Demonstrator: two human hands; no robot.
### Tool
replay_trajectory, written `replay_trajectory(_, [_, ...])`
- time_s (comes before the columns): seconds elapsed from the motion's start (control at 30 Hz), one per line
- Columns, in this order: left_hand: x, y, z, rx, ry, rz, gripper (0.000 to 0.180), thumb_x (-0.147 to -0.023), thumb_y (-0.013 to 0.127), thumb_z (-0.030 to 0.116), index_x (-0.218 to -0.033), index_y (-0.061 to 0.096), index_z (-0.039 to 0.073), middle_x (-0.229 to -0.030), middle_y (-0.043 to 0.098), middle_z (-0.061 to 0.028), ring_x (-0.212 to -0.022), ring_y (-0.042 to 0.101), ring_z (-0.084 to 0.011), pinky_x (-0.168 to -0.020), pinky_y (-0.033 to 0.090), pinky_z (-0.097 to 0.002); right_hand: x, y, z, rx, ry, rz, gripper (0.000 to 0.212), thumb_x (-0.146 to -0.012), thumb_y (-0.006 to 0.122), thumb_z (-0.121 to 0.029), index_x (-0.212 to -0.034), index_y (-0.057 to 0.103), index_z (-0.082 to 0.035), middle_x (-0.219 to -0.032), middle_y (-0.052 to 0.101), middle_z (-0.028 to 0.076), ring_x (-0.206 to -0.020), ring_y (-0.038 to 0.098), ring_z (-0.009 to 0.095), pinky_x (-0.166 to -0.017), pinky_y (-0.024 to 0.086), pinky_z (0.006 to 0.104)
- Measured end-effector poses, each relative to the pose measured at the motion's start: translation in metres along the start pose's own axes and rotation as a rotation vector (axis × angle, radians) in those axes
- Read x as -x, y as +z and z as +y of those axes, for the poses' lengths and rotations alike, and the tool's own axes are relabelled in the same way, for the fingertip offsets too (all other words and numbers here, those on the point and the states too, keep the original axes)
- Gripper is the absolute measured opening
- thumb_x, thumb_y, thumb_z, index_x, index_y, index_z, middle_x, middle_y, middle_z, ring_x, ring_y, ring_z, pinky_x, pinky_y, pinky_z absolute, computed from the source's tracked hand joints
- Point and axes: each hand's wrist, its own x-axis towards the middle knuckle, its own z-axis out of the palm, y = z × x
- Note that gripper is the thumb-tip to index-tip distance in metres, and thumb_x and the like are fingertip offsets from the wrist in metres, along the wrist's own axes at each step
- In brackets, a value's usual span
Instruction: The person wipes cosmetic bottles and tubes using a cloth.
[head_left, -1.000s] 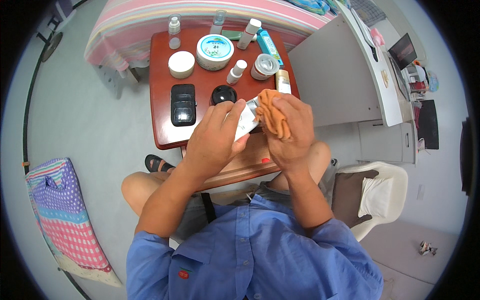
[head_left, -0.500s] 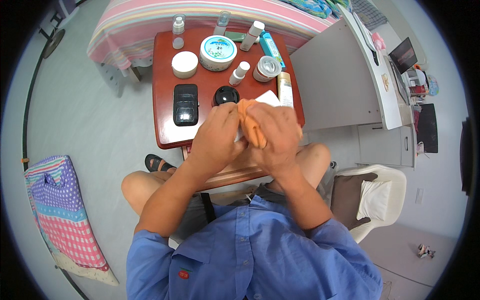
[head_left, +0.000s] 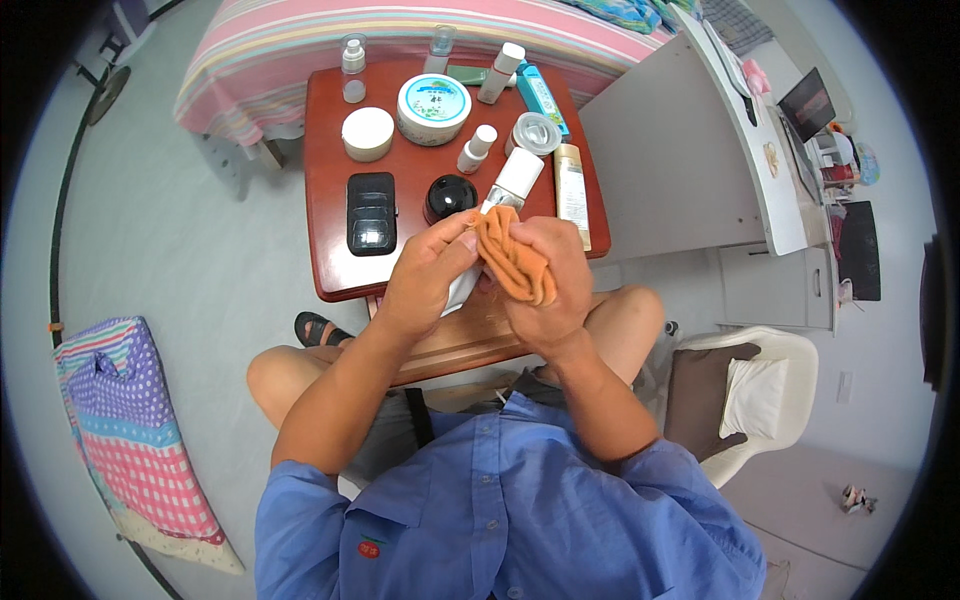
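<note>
Over the near edge of the red table [head_left: 330, 225], my left hand [head_left: 425, 280] is closed around a white bottle with a white cap [head_left: 519, 175]. The bottle is tilted, cap pointing away to the right, and its lower end shows below my fingers. A crumpled orange cloth [head_left: 520, 265] is bunched in my right hand [head_left: 560, 275] and lies against the bottle. Fingers and cloth hide the middle of the bottle. Just beyond my left fingers stands a round black jar [head_left: 450, 198]. A black case [head_left: 372, 213] lies to its left.
Farther back stand a large white tub [head_left: 433, 110], a cream jar [head_left: 368, 134], a clear-lidded jar [head_left: 534, 134] and several bottles. A gold-capped tube [head_left: 571, 195] lies at the table's right edge. A white cabinet [head_left: 660, 150] stands to the right, a white chair [head_left: 790, 380] nearer.
My right hand and the cloth have shifted slightly right and down. More of the bottle shows now, both its white cap and lower end. Both hands keep their hold.
</note>
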Motion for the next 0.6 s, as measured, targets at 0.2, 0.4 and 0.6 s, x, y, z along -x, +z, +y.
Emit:
replay_trajectory(0.2, [0.007, -0.003, 0.017, 0.162, -0.154, -0.162, 0.053, -0.107, 0.045, 0.032, -0.139, 0.048, -0.009, -0.115, 0.067, -0.0205, -0.085, 0.070, -0.0197, -0.074, 0.058, -0.0294, -0.029, -0.018, 0.012, -0.514, 0.558, 0.384, 0.053, -0.088, 0.073, -0.005, -0.136, 0.051, 0.001, -0.127, 0.063, 0.016, -0.109, 0.066, 0.027, -0.096, 0.053, 0.0377])
replay_trajectory(0.4, [0.002, -0.002, 0.009, 0.425, -0.365, -0.377, 0.058, -0.104, 0.054, 0.034, -0.134, 0.047, -0.015, -0.117, 0.066, -0.0260, -0.088, 0.072, -0.0229, -0.069, 0.062, -0.0293, -0.019, -0.029, 0.022, -1.518, 0.730, 0.010, 0.073, -0.094, 0.072, -0.024, -0.151, 0.034, 0.001, -0.137, 0.058, 0.019, -0.121, 0.063, 0.028, -0.102, 0.054, 0.0405])
replay_trajectory(0.6, [0.004, -0.002, 0.013, -0.072, -0.197, -0.251, 0.059, -0.099, 0.062, 0.036, -0.134, 0.055, -0.010, -0.115, 0.067, -0.0187, -0.085, 0.068, -0.0157, -0.074, 0.055, -0.0280, -0.013, -0.025, 0.028, -1.434, 0.753, 0.088, 0.063, -0.096, 0.071, -0.023, -0.146, 0.041, 0.002, -0.129, 0.063, 0.017, -0.113, 0.068, 0.027, -0.094, 0.059, 0.0409])
